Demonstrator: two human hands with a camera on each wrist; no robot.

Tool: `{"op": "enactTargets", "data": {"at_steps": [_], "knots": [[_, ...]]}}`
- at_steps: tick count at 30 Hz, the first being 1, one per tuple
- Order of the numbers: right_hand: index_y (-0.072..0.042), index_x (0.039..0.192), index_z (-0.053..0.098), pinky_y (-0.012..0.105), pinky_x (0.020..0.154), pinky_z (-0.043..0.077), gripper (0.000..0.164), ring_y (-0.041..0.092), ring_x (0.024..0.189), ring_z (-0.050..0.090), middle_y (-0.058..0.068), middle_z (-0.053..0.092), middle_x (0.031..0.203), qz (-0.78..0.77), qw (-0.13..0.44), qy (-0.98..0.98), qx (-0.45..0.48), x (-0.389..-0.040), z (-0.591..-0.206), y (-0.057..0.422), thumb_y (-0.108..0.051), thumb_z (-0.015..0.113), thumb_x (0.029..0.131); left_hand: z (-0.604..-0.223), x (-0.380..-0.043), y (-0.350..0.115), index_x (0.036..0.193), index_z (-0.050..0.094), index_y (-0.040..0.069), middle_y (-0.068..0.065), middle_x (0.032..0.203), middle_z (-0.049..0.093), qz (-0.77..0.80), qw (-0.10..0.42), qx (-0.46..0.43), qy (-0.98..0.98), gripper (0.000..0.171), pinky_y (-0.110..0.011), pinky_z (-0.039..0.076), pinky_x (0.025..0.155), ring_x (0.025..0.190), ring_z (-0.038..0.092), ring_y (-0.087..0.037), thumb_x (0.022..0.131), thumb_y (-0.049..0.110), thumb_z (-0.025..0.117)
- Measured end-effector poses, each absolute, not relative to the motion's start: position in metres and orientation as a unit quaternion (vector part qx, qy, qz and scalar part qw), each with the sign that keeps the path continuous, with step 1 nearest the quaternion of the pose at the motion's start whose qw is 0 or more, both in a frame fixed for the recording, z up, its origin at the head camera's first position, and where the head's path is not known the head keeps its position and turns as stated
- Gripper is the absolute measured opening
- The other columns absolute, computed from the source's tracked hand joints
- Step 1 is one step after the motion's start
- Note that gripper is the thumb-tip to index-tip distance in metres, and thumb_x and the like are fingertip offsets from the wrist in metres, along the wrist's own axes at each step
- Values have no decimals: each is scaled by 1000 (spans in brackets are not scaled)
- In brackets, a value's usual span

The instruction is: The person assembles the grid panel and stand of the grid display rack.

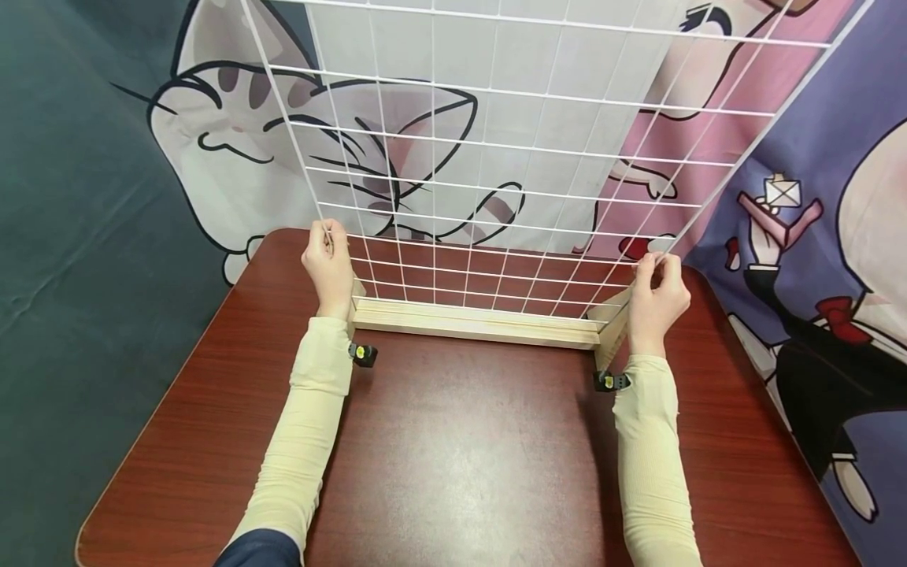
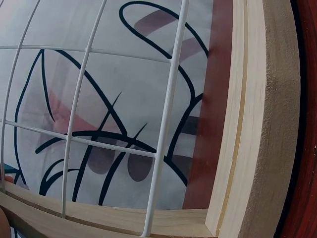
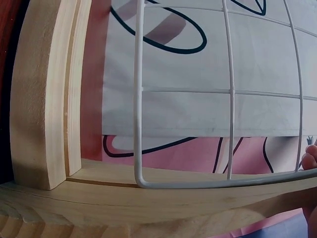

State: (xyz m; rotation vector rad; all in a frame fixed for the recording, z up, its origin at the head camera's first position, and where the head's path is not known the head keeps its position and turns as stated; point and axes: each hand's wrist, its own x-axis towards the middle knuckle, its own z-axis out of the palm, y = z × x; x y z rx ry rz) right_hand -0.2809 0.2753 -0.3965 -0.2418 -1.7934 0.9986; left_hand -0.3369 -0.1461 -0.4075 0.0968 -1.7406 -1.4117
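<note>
A white wire grid panel point(image 1: 546, 96) stands upright, tilted away, above the table. Its left edge wire is held by my left hand point(image 1: 328, 268), fingers curled round it. My right hand point(image 1: 657, 299) pinches the right edge wire between thumb and fingers. Below is a pale wooden frame with a grooved crossbar point(image 1: 475, 324) and side pieces point(image 1: 611, 339). In the right wrist view, the panel's rounded lower corner point(image 3: 140, 181) lies by the wooden side piece, apart from the crossbar point(image 3: 57, 99). A gap also shows in the left wrist view between the lowest wire point(image 2: 168, 89) and the crossbar point(image 2: 237, 119).
The frame stands on a reddish-brown wooden table point(image 1: 453, 441). Cartoon-printed cloth point(image 1: 234, 173) hangs behind and on the right, with a plain dark green part point(image 1: 64, 236) on the left. Small black cameras point(image 1: 364, 355) sit at both wrists.
</note>
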Motion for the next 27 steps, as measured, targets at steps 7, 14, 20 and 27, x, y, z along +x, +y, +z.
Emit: {"op": "enactTargets", "data": {"at_steps": [7, 14, 20, 27], "knots": [[7, 90, 63, 5, 65, 38, 25, -19, 65, 47, -41, 47, 67, 416, 509, -746, -104, -280, -396, 275, -16, 54, 92, -408, -337, -146, 88, 57, -3, -17, 75, 59, -565, 427, 40, -705, 21, -14, 37, 65, 65, 47, 5, 97, 13, 49], [6, 88, 62, 6, 64, 37, 23, -16, 64, 44, -37, 43, 65, 415, 512, -744, -106, -279, -397, 276, -15, 55, 90, -408, -337, -146, 89, 58, -3, 0, 71, 58, -565, 424, 36, -707, 20, -15, 37, 64, 65, 47, 3, 96, 14, 49], [7, 88, 62, 5, 65, 38, 21, -17, 64, 45, -38, 44, 65, 416, 514, -743, -100, -280, -397, 276, -13, 55, 90, -410, -337, -146, 90, 59, -2, -1, 72, 60, -567, 422, 38, -707, 19, -14, 37, 63, 65, 47, 3, 96, 13, 49], [8, 88, 62, 6, 63, 38, 21, -15, 62, 45, -39, 47, 66, 423, 513, -742, -92, -280, -397, 276, -12, 56, 91, -411, -336, -146, 93, 60, -3, -8, 72, 59, -556, 427, 33, -712, 20, -14, 34, 61, 62, 44, 3, 94, 12, 48]]}}
